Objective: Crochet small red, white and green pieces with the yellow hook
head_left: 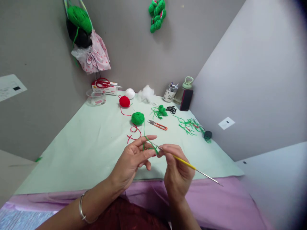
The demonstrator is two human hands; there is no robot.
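My left hand (136, 155) pinches a small piece of green crochet (156, 152) between thumb and fingers. Green yarn runs over its raised index finger and back to a green yarn ball (137, 118) on the table. In my right hand (178, 166) is a crochet hook (184, 162) with a yellow grip, held like a pen. Its front tip meets the green yarn beside my left fingertips, while the bare metal end points down to the right. How the loops sit on the hook is too small to tell.
Orange-handled thread snips (158, 125), a red yarn ball (124, 101), green crocheted pieces (162, 110) and green yarn scraps (189, 125) lie on the pale cloth (79, 143). Along the back stand a plastic tub (96, 97), white stuffing (146, 94), a pen cup (170, 93), a bottle (179, 95) and a phone (186, 100).
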